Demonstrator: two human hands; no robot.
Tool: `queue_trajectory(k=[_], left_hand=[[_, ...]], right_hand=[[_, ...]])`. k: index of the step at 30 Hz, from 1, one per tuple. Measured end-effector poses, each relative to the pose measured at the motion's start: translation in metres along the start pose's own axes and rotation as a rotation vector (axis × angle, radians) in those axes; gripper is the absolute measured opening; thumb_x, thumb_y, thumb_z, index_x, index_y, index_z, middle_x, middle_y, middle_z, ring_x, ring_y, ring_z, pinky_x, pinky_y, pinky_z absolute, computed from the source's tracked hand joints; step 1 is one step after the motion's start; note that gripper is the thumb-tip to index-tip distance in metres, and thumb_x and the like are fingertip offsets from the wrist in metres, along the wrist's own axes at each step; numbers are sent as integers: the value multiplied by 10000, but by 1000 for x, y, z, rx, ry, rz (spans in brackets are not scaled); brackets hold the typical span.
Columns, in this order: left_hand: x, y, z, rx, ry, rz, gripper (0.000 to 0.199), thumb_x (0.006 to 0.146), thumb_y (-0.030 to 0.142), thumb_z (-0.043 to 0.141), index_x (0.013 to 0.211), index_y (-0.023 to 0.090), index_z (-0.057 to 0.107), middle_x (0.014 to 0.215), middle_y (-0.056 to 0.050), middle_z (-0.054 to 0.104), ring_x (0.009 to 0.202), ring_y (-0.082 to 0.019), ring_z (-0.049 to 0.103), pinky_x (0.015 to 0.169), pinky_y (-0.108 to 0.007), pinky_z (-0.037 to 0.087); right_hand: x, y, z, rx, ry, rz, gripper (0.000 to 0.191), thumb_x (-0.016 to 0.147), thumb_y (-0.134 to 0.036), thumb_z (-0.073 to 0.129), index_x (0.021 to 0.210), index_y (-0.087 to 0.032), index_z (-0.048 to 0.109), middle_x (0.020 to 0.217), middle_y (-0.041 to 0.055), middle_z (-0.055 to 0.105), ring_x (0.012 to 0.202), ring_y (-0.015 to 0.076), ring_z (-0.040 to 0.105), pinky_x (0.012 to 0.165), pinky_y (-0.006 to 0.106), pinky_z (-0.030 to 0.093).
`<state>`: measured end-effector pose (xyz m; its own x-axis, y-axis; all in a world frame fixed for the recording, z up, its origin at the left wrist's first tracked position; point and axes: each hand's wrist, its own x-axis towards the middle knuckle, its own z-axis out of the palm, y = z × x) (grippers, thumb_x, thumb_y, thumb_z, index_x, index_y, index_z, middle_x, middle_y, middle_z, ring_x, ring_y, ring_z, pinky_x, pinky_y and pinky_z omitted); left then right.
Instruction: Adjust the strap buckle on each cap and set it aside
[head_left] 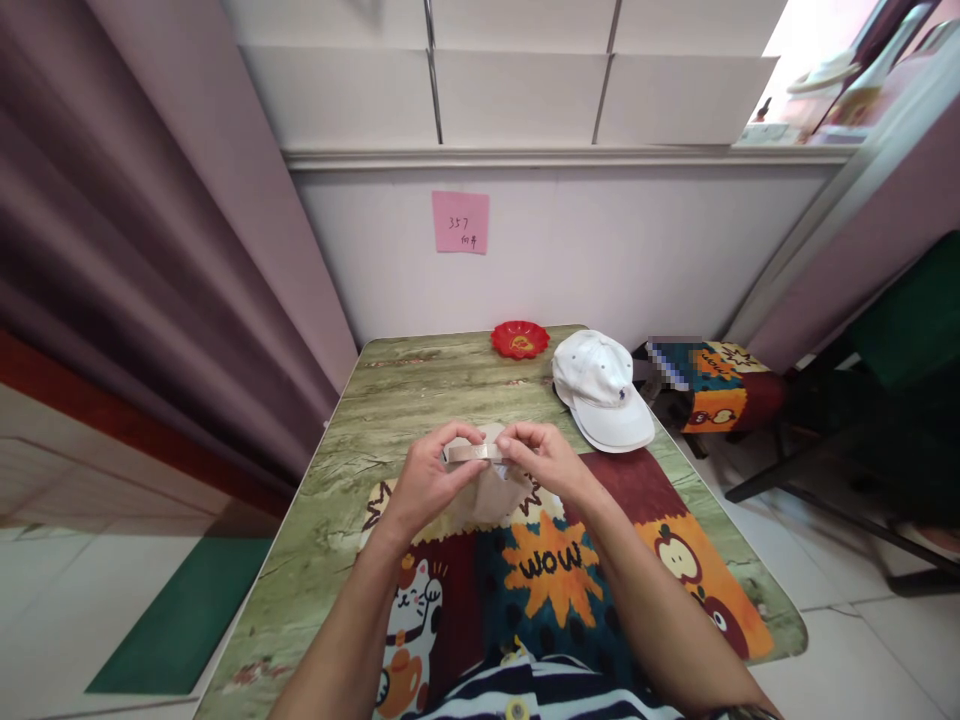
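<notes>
Over the middle of the table, my left hand (440, 468) and my right hand (546, 462) pinch the two ends of a narrow beige band-like thing (472, 453) between thumb and fingers. Its exact kind does not show. Under it hangs something pale and partly see-through, like a thin bag (495, 495); whether the two are joined I cannot tell. Beneath my hands lies a colourful mat (551, 565) printed with "WOW", a cat and apples. To the right of my right hand rests a white cap (600, 385), its brim toward me.
A red scalloped dish (520, 340) sits at the back of the green wood-patterned table (405, 380). A pink note (460, 222) is stuck to the wall behind. Purple curtains (187, 180) hang at the left. A stool with a patterned cover (712, 385) stands beyond the table's right side.
</notes>
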<state>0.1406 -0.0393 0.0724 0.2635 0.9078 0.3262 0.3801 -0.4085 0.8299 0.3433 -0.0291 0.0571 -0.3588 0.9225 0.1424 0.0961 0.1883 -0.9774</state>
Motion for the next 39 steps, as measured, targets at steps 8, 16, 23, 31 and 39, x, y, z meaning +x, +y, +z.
queue_trajectory(k=[8, 16, 23, 31, 39], left_hand=[[2, -18, -9, -363, -28, -134, 274, 718, 304, 806, 904, 181, 647, 956, -61, 682, 882, -195, 641, 754, -283, 519], [6, -24, -17, -430, -29, -196, 321, 641, 302, 853, 846, 166, 647, 881, -44, 685, 787, -166, 630, 710, -268, 515], [4, -31, -20, -438, -53, -228, 327, 636, 297, 860, 851, 171, 649, 846, -23, 671, 782, -157, 617, 717, -259, 493], [2, -28, -14, -448, -135, -241, 315, 659, 280, 851, 872, 165, 652, 827, -8, 650, 758, -140, 589, 690, -235, 446], [2, -26, -9, -438, -188, -243, 316, 665, 284, 844, 874, 154, 647, 801, 3, 630, 733, -137, 562, 672, -238, 422]], right_hand=[[2, 16, -12, -87, -35, -44, 412, 930, -524, 513, 822, -171, 695, 726, -5, 611, 706, 143, 523, 671, 240, 388], [8, 22, -5, 155, -83, 28, 375, 873, -535, 603, 767, -177, 623, 715, -3, 627, 625, 113, 497, 613, 226, 386], [12, 24, -4, 190, -133, 22, 381, 868, -533, 626, 741, -174, 601, 673, -13, 617, 591, 102, 503, 609, 223, 395], [8, 18, 2, 53, -160, 59, 377, 863, -528, 623, 823, -155, 659, 621, -29, 564, 532, 84, 417, 514, 206, 298], [8, 17, 5, 79, -131, 77, 308, 846, -441, 648, 768, -143, 666, 559, -44, 499, 507, 79, 395, 494, 209, 288]])
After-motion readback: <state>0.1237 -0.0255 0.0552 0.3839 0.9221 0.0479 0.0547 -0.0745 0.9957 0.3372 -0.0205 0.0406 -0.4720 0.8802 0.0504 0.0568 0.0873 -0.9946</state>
